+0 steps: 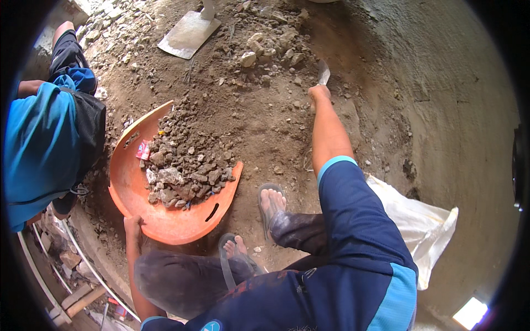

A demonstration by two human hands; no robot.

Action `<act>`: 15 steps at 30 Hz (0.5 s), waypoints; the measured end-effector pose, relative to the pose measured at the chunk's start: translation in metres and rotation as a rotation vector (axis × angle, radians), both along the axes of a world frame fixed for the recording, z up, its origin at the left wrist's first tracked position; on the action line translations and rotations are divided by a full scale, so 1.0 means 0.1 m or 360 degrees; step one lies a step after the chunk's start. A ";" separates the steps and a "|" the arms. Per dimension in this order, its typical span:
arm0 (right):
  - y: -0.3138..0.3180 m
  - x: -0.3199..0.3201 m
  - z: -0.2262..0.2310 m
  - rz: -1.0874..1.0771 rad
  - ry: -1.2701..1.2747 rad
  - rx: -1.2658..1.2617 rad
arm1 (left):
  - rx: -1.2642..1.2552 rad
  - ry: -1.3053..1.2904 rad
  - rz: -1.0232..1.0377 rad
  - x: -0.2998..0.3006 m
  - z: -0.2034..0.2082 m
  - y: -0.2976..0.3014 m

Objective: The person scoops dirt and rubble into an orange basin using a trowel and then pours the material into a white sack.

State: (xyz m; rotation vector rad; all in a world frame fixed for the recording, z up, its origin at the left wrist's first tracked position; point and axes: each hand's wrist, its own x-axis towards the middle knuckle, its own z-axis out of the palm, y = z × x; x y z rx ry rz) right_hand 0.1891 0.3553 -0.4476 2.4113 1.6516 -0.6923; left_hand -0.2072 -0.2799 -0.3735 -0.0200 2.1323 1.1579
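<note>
My left hand (132,225) is closed on the near left rim of an orange plastic basin (179,227), which has a cut or broken open side and slots in its wall. A heap of stones and dirt (187,160) fills its middle and spills toward the ground at the far side. A small red-and-white wrapper (144,150) lies on the heap's left edge. Stretched far ahead on the right, my right hand (319,92) is closed around a trowel, whose metal blade (324,73) touches or hovers just over the dirt; its handle is hidden in my fist.
A metal shovel or hoe blade (189,34) lies on the dirt ahead, near a rubble pile (276,47). At the left crouches another person in a blue shirt (41,138). A concrete wall (464,110) bounds the right side. A white sack (414,220) lies beside me.
</note>
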 end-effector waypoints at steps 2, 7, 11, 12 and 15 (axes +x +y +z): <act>-0.08 -0.09 -0.10 0.0148 0.0012 0.0031 | -0.0020 -0.0055 -0.0101 -0.12 -0.15 -0.21; -0.46 -0.10 0.04 0.0441 0.0132 0.0032 | -0.0083 -0.0069 -0.0140 -0.10 -0.07 -0.15; -0.78 -0.12 0.27 0.0638 0.0231 -0.0033 | -0.0098 -0.0027 -0.0116 -0.08 -0.09 -0.14; -0.84 -0.11 0.28 0.0685 0.0244 -0.0031 | -0.0115 -0.0028 -0.0132 -0.10 -0.11 -0.15; -0.94 -0.12 0.30 0.0702 0.0334 -0.0070 | -0.0159 -0.0066 -0.0166 -0.15 -0.13 -0.14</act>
